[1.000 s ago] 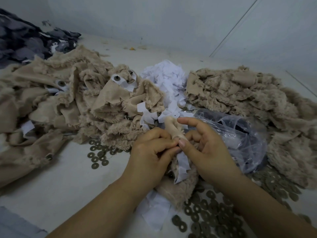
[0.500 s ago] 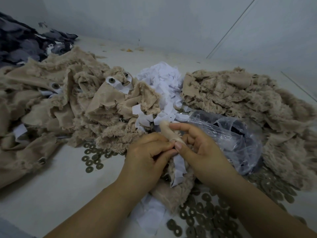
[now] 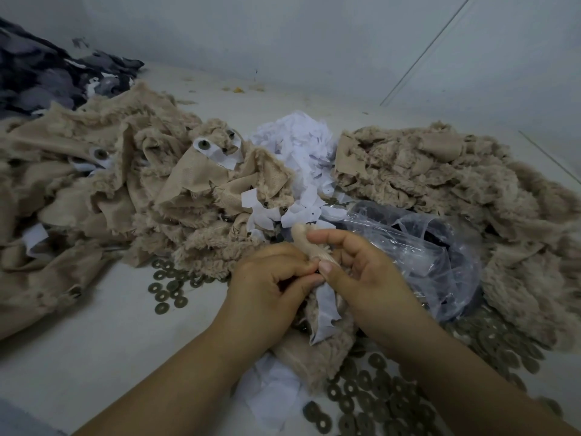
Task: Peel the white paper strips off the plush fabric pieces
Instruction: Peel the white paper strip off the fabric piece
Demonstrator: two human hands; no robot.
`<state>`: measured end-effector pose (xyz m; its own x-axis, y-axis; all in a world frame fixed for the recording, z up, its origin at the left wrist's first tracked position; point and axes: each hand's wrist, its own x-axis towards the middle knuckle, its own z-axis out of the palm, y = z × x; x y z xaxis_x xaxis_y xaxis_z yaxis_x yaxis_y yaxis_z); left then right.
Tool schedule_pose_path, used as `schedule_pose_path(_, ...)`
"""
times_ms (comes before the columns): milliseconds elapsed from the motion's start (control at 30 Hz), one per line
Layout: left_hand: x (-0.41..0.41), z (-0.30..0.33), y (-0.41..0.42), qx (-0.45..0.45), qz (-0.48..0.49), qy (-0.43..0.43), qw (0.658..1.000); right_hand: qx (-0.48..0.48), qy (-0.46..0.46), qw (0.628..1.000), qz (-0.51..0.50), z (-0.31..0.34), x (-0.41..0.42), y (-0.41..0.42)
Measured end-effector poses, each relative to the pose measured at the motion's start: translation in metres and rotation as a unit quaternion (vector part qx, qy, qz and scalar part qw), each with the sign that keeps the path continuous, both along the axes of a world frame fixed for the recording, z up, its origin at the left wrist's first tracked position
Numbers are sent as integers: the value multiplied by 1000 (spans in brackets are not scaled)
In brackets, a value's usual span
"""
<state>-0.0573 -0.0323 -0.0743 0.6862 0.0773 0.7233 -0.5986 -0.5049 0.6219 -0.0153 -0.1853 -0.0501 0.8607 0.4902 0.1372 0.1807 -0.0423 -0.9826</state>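
Little has moved: left hand [image 3: 267,287] and right hand [image 3: 361,278] still pinch a beige plush fabric piece [image 3: 317,344], its white paper strip [image 3: 325,313] dangling between them above the pale table [image 3: 103,344]

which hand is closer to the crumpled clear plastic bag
Right. The right hand lies against the crumpled clear plastic bag, overlapping its near edge; the left hand is on the far side of the right hand from it.
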Motion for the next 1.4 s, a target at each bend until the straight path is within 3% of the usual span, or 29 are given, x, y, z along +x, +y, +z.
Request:
schedule_pose_path(567,2,-1,0,-4,-6,14,1000,24,15,1000,-12,-4,0,2)
schedule_pose_path(800,-1,1,-1,-46,30,13,998,106,137,984,52,0,7,0)
schedule_pose_path(1267,-1,6,0,-65,58,72,994,88,100,991,-14,-2,9,3)
schedule_pose_path(1400,1,5,2,-30,50,79,995,86,109,990,-30,0,10,0)
